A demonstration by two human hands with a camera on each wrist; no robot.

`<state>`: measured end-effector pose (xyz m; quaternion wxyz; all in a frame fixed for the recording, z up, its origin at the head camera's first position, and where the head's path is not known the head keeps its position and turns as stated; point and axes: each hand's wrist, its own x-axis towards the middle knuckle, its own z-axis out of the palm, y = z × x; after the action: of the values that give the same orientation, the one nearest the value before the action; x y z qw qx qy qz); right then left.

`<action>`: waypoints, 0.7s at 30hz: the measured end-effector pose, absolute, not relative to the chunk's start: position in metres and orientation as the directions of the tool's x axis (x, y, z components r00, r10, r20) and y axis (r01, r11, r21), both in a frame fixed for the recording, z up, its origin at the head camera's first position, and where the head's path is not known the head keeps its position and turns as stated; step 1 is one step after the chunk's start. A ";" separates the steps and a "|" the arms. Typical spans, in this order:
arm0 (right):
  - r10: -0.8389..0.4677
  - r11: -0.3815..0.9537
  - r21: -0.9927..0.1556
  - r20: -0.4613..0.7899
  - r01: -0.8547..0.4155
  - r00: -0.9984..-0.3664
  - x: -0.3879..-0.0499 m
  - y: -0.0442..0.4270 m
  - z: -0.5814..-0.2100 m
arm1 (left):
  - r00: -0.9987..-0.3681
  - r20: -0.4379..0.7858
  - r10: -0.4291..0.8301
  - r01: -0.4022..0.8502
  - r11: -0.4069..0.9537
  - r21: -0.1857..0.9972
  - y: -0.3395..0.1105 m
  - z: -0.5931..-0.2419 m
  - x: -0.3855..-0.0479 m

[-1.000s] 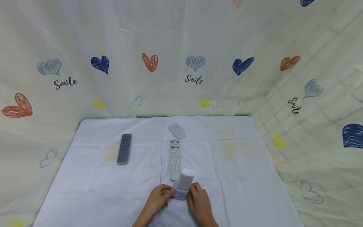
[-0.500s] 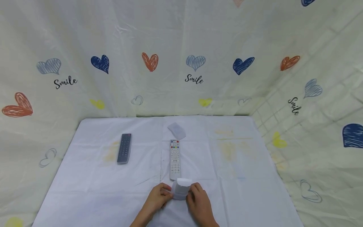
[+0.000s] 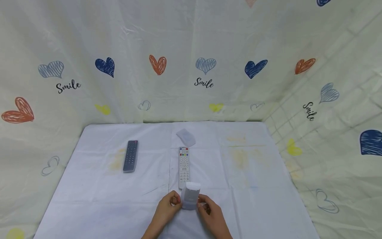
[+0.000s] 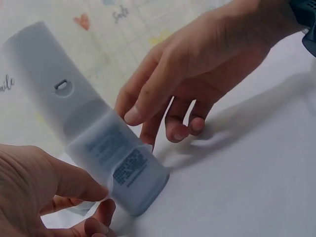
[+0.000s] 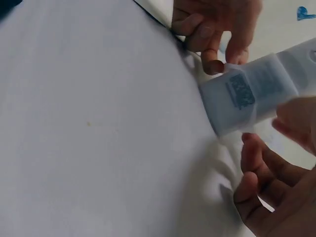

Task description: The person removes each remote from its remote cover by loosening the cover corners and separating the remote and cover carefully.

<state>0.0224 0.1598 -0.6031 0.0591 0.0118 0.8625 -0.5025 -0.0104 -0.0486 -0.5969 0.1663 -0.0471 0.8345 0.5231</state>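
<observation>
A white remote control (image 3: 192, 191) is held steeply tilted, its back with a latch and printed label toward me. A translucent remote cover (image 4: 98, 140) wraps its lower part, and the label shows through. My left hand (image 3: 167, 205) pinches the cover's edge on the left side; in the left wrist view that hand (image 4: 54, 192) has thumb and finger together on it. My right hand (image 3: 212, 212) holds the opposite edge with thumb and index finger. In the right wrist view the right hand (image 5: 276, 177) has its other fingers curled loosely below the cover.
Just beyond lies another white remote (image 3: 184, 166) with coloured buttons. A flat translucent cover (image 3: 186, 137) lies behind it. At the left is a dark remote (image 3: 130, 156). A white cloth covers the table (image 3: 253, 199), and a heart-printed curtain (image 3: 179, 39) hangs around it.
The held remote's top dips toward me, then rises partway again, now more upright and slightly left. Both hands stay at the cover's sides; the right fingers have shifted a little.
</observation>
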 end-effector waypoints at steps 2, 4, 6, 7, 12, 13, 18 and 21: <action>-0.068 0.476 -0.877 -0.116 0.070 -0.991 0.024 0.163 -0.602 | -0.941 -0.323 0.096 -0.248 0.451 0.857 -0.048 -0.597 -0.010; -0.089 0.482 -0.875 -0.090 0.036 -0.992 0.026 0.164 -0.603 | -0.942 -0.320 0.098 -0.244 0.453 0.857 -0.047 -0.597 -0.010; -0.097 0.503 -0.864 -0.039 -0.015 -0.995 0.028 0.164 -0.605 | -0.944 -0.314 0.103 -0.236 0.458 0.857 -0.046 -0.597 -0.009; -0.098 0.518 -0.854 -0.005 -0.047 -0.995 0.028 0.164 -0.606 | -0.945 -0.309 0.106 -0.228 0.464 0.856 -0.046 -0.597 -0.009; -0.121 0.587 -0.783 0.166 -0.205 -0.979 0.026 0.162 -0.606 | -0.955 -0.256 0.151 -0.144 0.519 0.842 -0.049 -0.595 -0.005; -0.128 0.601 -0.767 0.187 -0.226 -0.974 0.026 0.162 -0.605 | -0.957 -0.237 0.166 -0.113 0.542 0.833 -0.050 -0.595 -0.005; -0.163 0.675 -0.691 0.202 -0.258 -0.966 0.024 0.162 -0.603 | -0.959 -0.133 0.249 0.068 0.661 0.747 -0.055 -0.592 -0.002; -0.172 0.695 -0.677 0.167 -0.240 -0.971 0.023 0.163 -0.603 | -0.956 -0.080 0.283 0.152 0.708 0.690 -0.057 -0.590 -0.001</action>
<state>0.0234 0.1633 -0.6029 -0.0452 -0.1120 0.9196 -0.3738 -0.0015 -0.0568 -0.5902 0.0902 0.1183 0.9197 0.3634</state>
